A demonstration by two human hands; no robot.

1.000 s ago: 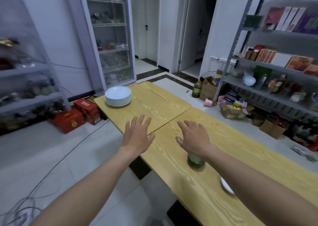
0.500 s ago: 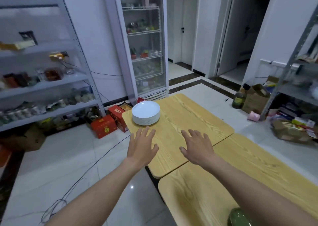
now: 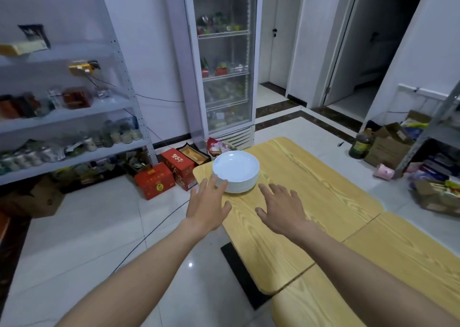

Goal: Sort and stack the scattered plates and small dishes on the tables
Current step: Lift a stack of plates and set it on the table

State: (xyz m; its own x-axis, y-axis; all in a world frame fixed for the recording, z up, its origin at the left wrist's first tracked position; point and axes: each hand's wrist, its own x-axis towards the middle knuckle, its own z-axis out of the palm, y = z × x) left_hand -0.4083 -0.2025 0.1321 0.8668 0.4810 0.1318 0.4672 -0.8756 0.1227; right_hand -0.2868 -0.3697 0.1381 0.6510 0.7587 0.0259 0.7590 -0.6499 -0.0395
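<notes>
Your stack of white plates [image 3: 235, 172] sits at the far left corner of the wooden table [image 3: 318, 177], close to its rounded edge, with the top plate's shallow bowl facing up. Your left hand [image 3: 207, 207] reaches it from the near left. The fingers are straight and spread, and the fingertips overlap the stack's near-left rim (whether they actually press on it or hover just short, the view does not settle). Your right hand [image 3: 281, 211] is palm down over the tabletop just near and right of the stack, fingers also spread and holding nothing, with a strip of bare wood between fingertips and plates. Nothing lies on the table between either hand and the stack.

A second table [image 3: 388, 272] of the same wood grain butts against the near end of the first, under your right forearm.

On the floor just past the plate corner stand two red boxes [image 3: 155, 182], with a bag of snacks [image 3: 217, 146] behind them. A dark cable [image 3: 149, 234] runs across the white tiles under your left arm. A glass-door fridge [image 3: 225, 65] stands against the far wall, metal shelving [image 3: 74, 110] full of jars and packets is to its left, and on the right are an oil bottle [image 3: 361, 143] and cardboard boxes [image 3: 390, 146].
</notes>
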